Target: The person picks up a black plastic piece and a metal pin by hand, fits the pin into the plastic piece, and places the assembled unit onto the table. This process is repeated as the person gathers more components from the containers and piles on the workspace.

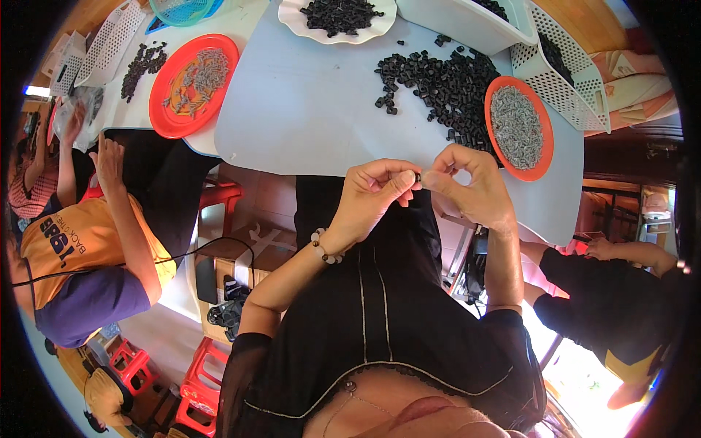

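Close to the table's near edge, both hands meet in front of my black top. A small black plastic piece (418, 177) is pinched between the thumb and fingers of my left hand (372, 191), which wears a bead bracelet. From the right, the thumb and forefinger of my right hand (473, 188) press together against that piece. Whatever lies between those right fingertips is too small to make out. Beyond the hands, a loose heap of similar black pieces (456, 87) spreads on the pale table (292, 109). Beside it, an orange-red plate (544, 162) holds many small grey metal parts (517, 125).
A white scalloped dish (292, 16) of black pieces stands at the far edge, near white baskets (562, 77). Another red plate (162, 120) lies left. One person in yellow and purple (87, 248) sits left; another in black (606, 292) is at right. Red stools (201, 387) stand below.
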The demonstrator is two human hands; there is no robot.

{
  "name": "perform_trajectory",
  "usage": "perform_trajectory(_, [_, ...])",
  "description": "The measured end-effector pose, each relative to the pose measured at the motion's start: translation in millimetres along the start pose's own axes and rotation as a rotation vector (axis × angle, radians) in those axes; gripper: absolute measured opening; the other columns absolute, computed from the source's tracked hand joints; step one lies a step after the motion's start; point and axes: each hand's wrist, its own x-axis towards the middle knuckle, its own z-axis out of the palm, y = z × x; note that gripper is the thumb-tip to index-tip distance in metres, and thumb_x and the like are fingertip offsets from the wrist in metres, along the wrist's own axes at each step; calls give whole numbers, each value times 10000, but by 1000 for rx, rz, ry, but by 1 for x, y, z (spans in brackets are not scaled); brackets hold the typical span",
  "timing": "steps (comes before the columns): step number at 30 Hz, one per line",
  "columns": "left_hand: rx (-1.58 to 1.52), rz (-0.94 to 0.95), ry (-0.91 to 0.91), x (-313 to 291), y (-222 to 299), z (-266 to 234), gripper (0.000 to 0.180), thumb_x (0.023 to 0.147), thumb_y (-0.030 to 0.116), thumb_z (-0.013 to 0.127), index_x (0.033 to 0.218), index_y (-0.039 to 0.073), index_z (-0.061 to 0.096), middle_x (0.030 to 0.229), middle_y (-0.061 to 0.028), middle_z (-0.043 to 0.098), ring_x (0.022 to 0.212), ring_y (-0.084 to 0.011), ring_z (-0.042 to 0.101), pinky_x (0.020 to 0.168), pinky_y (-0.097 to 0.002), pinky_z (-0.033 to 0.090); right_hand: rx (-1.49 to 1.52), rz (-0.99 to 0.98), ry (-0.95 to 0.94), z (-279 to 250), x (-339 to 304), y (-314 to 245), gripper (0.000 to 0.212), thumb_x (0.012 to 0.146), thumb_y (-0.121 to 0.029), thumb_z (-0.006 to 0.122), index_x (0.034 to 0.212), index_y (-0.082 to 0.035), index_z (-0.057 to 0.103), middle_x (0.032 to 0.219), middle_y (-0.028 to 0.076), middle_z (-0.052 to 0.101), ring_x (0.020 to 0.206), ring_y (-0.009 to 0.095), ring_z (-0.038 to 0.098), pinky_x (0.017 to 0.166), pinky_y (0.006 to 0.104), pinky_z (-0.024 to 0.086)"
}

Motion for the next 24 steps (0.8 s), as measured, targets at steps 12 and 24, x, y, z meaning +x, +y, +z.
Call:
perform_trajectory(12, [26,-31,46,-3,4,2,211,926,76,691,1119,-11,690,907,-81,696,709,-89,589,677,-222,504,-647,-390,474,-17,42,33,113,795,-50,713,902,-86,721,829,49,672,833,257,569,786,377,477])
perform_trajectory(24, [53,37,80,-3,8,-3,202,923,74,694,1105,-12,694,905,-64,686,744,-88,598,680,-221,509,-770,-475,380,-15,67,41,142,745,-44,741,877,-88,712,880,27,631,935,265,528,840,385,462])
